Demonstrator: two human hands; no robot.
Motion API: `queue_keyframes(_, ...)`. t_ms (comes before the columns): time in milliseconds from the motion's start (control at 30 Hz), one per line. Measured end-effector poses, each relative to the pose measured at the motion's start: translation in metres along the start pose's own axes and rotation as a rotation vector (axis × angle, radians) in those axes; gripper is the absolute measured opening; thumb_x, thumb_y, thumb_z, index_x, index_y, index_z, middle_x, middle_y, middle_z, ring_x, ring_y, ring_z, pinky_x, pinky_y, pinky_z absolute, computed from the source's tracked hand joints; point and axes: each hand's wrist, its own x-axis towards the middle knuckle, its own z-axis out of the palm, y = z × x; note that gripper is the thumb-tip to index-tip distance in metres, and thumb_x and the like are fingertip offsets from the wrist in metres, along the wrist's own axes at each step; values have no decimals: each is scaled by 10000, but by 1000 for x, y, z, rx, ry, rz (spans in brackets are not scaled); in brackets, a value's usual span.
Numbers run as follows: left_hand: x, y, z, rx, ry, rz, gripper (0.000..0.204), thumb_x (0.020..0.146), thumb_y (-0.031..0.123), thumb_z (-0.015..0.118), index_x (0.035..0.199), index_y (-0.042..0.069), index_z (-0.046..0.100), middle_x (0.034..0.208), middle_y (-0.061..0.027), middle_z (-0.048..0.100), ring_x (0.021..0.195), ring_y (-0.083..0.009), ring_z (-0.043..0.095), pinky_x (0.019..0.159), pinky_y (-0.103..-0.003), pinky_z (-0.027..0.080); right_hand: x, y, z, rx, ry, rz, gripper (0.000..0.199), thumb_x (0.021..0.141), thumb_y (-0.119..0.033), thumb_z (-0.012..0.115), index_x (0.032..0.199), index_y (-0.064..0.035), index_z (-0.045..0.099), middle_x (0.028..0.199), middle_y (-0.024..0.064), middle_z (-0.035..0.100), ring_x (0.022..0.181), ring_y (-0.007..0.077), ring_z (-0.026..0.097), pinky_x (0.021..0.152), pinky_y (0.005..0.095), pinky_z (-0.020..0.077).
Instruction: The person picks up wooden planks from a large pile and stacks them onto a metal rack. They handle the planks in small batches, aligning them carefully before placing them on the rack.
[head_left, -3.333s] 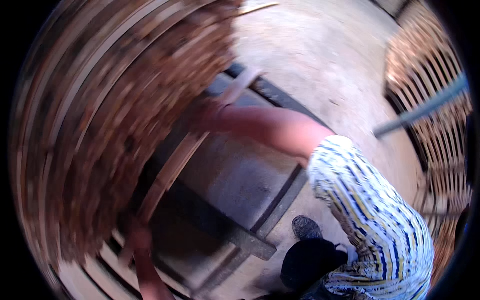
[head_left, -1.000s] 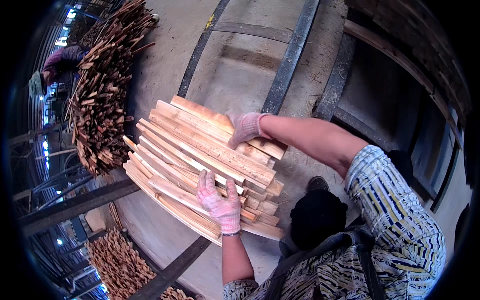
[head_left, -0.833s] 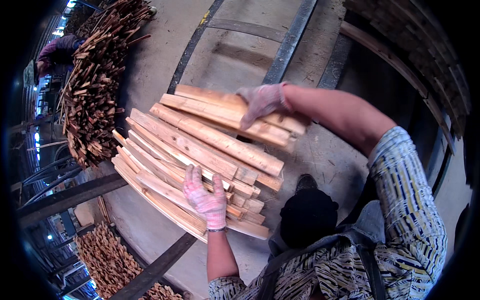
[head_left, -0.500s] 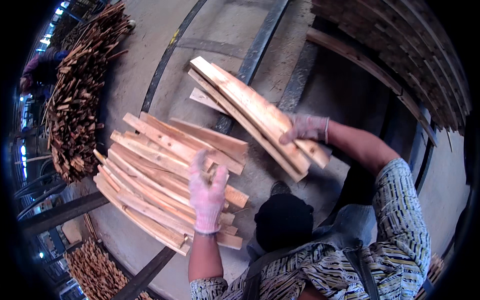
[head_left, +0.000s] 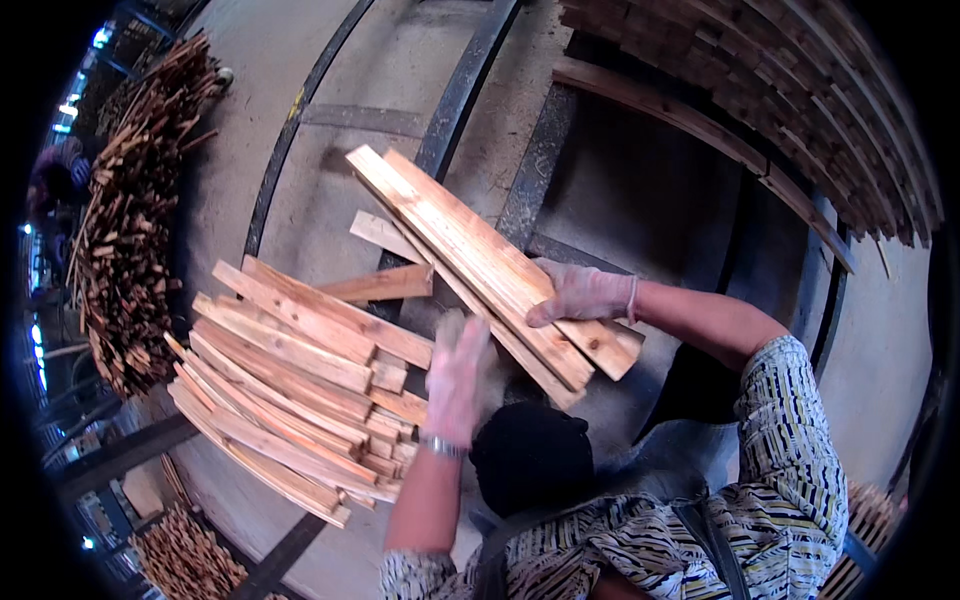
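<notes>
My right hand, in a pale glove, grips the near end of a bundle of a few long wooden slats that slants up and to the left above the floor. My left hand, also gloved and blurred, hovers with fingers apart over the right end of a low stack of similar slats. It holds nothing. The stack lies across a dark steel rail at the lower left, apart from the lifted bundle.
Two loose slats lie on the concrete between stack and bundle. Dark steel rails run across the floor. A big heap of wood scraps stands at left, and stacked slats fill the upper right. Another person is far left.
My right hand has lifted a few slats off the top of the stack and swung them to the right. My left hand has come off the stack and is raised.
</notes>
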Motion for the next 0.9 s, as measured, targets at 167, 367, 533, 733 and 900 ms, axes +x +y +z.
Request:
queue_keyframes(167,60,-28,36,-428,76,-95,639,836,251,836,1288,-41,492,1128,-147,663,1002,-236,656,846,-354,554,-27,-32,33,-457,211,27,861,826,-395,811,1468,-10,386,1325,179,582,1275,252,528,1113,359,391)
queue_keyframes(367,55,3,51,-235,-94,152,548,866,144,795,1284,-3,473,1132,-102,649,996,-156,635,914,-285,522,-63,-20,-2,-329,393,-85,899,827,-364,817,1508,-6,351,1354,157,565,1235,201,550,1080,350,433)
queue_keyframes(533,71,48,52,-436,-79,180,577,857,1,731,1344,63,428,1145,-109,620,1023,-190,644,948,-345,539,-72,-60,-44,-336,580,-198,874,831,-355,824,1511,-48,369,1323,122,570,1189,180,543,1039,326,452)
queue_keyframes(733,90,71,146,-274,-231,599,811,856,31,698,1543,74,269,1410,-140,465,1239,-259,516,1101,-433,434,-105,-53,-50,-479,706,-505,939,855,-285,799,1554,21,251,1504,216,421,1396,296,417,1153,384,343)
queue_keyframes(900,100,110,211,-191,-648,439,762,845,192,747,1462,-7,347,1356,-187,498,1213,-318,555,1059,-462,473,-114,-62,-73,-280,881,-584,836,776,-83,713,1507,-62,309,1363,218,520,1315,351,509,1105,396,421)
